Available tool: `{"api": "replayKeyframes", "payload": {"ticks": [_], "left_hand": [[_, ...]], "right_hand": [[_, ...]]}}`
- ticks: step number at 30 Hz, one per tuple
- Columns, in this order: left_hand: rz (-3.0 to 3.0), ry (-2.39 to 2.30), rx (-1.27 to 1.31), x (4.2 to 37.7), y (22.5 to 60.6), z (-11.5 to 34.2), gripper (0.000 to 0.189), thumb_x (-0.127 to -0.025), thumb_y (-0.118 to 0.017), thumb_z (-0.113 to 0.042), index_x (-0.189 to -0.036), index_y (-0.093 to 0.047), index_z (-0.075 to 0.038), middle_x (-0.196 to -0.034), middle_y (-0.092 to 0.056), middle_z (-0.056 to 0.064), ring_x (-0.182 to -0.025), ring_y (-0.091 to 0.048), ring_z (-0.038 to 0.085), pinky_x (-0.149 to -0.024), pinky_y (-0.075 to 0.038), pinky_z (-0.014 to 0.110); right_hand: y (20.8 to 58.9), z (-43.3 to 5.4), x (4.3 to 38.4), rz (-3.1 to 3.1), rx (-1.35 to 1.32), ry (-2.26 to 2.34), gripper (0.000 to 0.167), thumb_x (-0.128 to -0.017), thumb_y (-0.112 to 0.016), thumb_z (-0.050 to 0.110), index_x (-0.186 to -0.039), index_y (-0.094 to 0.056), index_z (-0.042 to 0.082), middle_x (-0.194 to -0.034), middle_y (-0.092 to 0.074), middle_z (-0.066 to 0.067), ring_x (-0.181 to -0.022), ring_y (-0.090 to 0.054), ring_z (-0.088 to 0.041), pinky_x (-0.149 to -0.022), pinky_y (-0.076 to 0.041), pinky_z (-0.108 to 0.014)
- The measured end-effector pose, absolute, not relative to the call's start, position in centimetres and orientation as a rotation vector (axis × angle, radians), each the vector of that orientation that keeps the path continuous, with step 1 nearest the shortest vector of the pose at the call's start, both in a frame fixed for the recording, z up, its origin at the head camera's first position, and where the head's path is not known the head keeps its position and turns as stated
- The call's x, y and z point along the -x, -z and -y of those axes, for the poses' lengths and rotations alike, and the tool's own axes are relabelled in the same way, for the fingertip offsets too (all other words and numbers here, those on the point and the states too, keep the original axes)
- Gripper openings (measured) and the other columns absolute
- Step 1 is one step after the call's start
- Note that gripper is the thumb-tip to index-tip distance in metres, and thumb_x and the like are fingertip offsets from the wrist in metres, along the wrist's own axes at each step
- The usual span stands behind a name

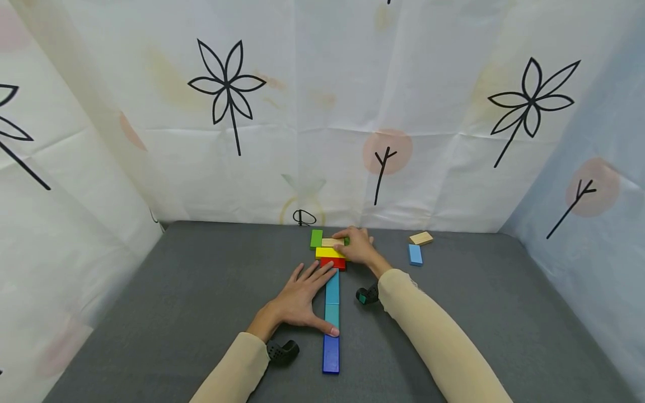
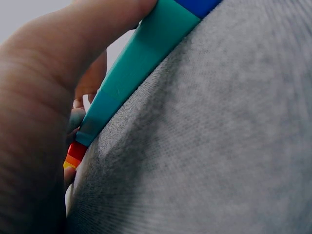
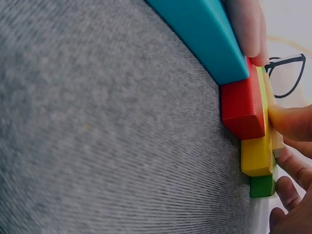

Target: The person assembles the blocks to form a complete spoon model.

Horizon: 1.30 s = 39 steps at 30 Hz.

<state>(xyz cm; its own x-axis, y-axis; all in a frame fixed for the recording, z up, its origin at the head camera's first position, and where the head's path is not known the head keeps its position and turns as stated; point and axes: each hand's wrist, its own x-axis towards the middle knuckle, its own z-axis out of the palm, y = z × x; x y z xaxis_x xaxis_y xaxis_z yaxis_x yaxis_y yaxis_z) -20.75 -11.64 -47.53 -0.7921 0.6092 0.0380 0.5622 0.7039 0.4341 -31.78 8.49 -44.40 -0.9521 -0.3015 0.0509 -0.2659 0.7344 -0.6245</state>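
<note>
A column of wooden blocks runs away from me: a dark blue block (image 1: 331, 358), a teal block (image 1: 331, 312), a light blue block (image 1: 332, 286), then a red block (image 1: 336, 264) and a yellow block (image 1: 327, 253) laid crosswise. Beyond the yellow one lies a plain wood block (image 1: 330, 242), with a green block (image 1: 316, 238) upright at its left and more green, mostly covered, at its right. My left hand (image 1: 301, 302) spreads its straight fingers along the column, thumb at the teal-blue joint, fingertips over the red block. My right hand (image 1: 356, 246) pinches the plain wood block between thumb and fingers.
To the right lie a loose plain wood block (image 1: 421, 238) and a loose blue block (image 1: 415, 255). Behind the grey table (image 1: 211, 291) hangs a printed white cloth (image 1: 322, 112), close to the far end of the blocks. A black strap device sits at each wrist.
</note>
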Motion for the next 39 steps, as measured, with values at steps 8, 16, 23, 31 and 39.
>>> {"api": "replayKeyframes", "payload": {"ticks": [8,16,23,31,39], "left_hand": [[-2.796,-0.645,-0.961,20.8,47.5,11.6,0.125,-0.067,-0.073,-0.080,-0.165,-0.019,-0.024,-0.170,-0.010,-0.004,-0.156,-0.003,0.028,-0.121,0.004,0.059],[-2.810,-0.646,-0.971,20.8,47.5,11.6,0.126,-0.066,-0.073,-0.081,-0.164,-0.020,-0.022,-0.170,-0.012,-0.003,-0.156,-0.005,0.028,-0.122,0.004,0.058],[-2.816,-0.643,-0.979,20.8,47.6,11.7,0.127,-0.066,-0.073,-0.081,-0.165,-0.019,-0.022,-0.170,-0.011,-0.003,-0.156,-0.005,0.027,-0.122,0.004,0.058],[-2.806,-0.658,-0.988,20.7,47.6,11.7,0.127,-0.066,-0.073,-0.081,-0.165,-0.018,-0.022,-0.170,-0.011,-0.003,-0.156,-0.004,0.028,-0.122,0.004,0.058],[-2.805,-0.659,-0.977,20.8,47.6,11.7,0.127,-0.066,-0.073,-0.081,-0.165,-0.018,-0.023,-0.170,-0.010,-0.004,-0.156,-0.004,0.027,-0.122,0.004,0.057]], "right_hand": [[44.0,-8.8,31.6,-2.865,0.531,1.007,0.033,-0.097,-0.068,0.019,-0.128,-0.072,0.009,-0.135,-0.061,-0.014,-0.123,-0.041,-0.039,-0.104,-0.023,-0.066],[43.6,-11.9,31.2,-2.850,0.644,1.226,0.035,-0.099,-0.066,0.012,-0.133,-0.067,0.002,-0.137,-0.060,-0.018,-0.122,-0.050,-0.043,-0.108,-0.016,-0.074],[43.2,-17.5,31.4,-2.877,0.640,1.348,0.035,-0.100,-0.064,0.004,-0.134,-0.062,-0.006,-0.134,-0.060,-0.025,-0.123,-0.051,-0.048,-0.105,-0.038,-0.065],[42.9,-24.5,31.2,-2.926,0.367,1.283,0.039,-0.105,-0.051,0.003,-0.144,-0.053,-0.003,-0.151,-0.041,-0.031,-0.088,-0.063,-0.036,-0.070,-0.052,-0.045],[44.0,-28.7,30.9,-2.880,0.242,1.268,0.048,-0.103,-0.051,-0.002,-0.150,-0.041,-0.007,-0.157,-0.028,-0.034,-0.143,-0.024,-0.055,-0.106,-0.035,-0.064]]}}
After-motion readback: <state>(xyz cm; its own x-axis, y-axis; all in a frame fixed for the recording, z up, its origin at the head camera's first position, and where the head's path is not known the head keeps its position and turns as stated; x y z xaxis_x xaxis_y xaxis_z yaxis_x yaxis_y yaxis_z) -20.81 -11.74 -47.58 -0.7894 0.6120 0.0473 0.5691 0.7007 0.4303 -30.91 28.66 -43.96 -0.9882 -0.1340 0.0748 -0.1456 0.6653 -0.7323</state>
